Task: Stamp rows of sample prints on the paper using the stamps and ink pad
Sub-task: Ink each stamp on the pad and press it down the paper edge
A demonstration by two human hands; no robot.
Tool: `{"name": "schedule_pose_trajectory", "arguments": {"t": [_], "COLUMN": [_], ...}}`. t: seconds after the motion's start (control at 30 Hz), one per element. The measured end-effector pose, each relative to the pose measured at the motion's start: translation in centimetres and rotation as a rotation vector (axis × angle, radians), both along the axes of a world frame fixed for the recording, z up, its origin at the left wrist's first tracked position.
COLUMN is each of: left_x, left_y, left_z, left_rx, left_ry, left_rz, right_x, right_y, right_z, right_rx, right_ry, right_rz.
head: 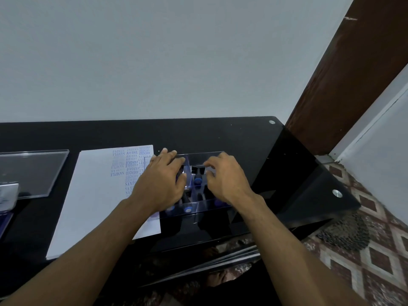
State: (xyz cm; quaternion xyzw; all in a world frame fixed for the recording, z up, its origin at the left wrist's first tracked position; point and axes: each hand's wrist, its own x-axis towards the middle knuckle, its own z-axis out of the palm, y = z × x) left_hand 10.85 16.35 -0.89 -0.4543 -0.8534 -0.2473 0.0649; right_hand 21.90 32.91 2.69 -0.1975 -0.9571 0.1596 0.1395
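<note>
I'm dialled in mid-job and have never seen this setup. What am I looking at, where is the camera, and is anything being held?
There is no machine here: a person works with two bare hands. The one picture comes from a camera worn on their head, looking forward and down. On the black glass table lies a white paper already carrying blue prints such as SAMPLE, AIR MAIL and FRAGILE. Right of it stands a clear stamp box holding black-handled stamps. The left hand and right hand both reach into the box; whether either has a grip on a stamp is hidden. A clear lid lies far left.
</note>
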Motion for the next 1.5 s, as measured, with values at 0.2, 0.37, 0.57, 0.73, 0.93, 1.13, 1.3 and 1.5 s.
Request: {"name": "schedule_pose_trajectory", "arguments": {"t": [0.2,0.37,0.57,0.73,0.93,1.13,1.3,1.5], "left_x": [-2.3,-2.5,-2.4,-2.4,-2.5,-2.5,-2.4,-2.3], "left_y": [0.1,0.1,0.2,0.1,0.2,0.2,0.2,-0.2], "left_z": [-0.4,-0.9,-1.0,-0.9,-1.0,-1.0,-1.0,-0.5], "left_rx": [-0.085,-0.122,-0.133,-0.138,-0.150,-0.155,-0.159,-0.031], "left_ry": [-0.003,0.010,0.022,0.037,0.037,0.034,0.028,-0.045], "left_rz": [0.014,0.024,0.025,0.026,0.026,0.028,0.029,0.029], "right_x": [-2.2,-3.6,-4.2,-3.8,-2.9,-2.2,-1.7,-1.4], "right_y": [0.6,0.9,0.8,1.1,1.5,0.6,-0.1,-1.1], "right_z": [0.7,0.4,-0.2,-0.8,-1.5,-1.5,-1.5,-1.3], "right_rx": [0.015,-0.098,-0.140,-0.219,-0.155,-0.086,-0.068,-0.062], "right_ry": [-0.276,-0.476,-0.467,-0.292,0.026,0.181,0.211,0.277], "right_rz": [0.150,0.214,0.194,0.116,0.023,-0.057,-0.061,-0.043]}}
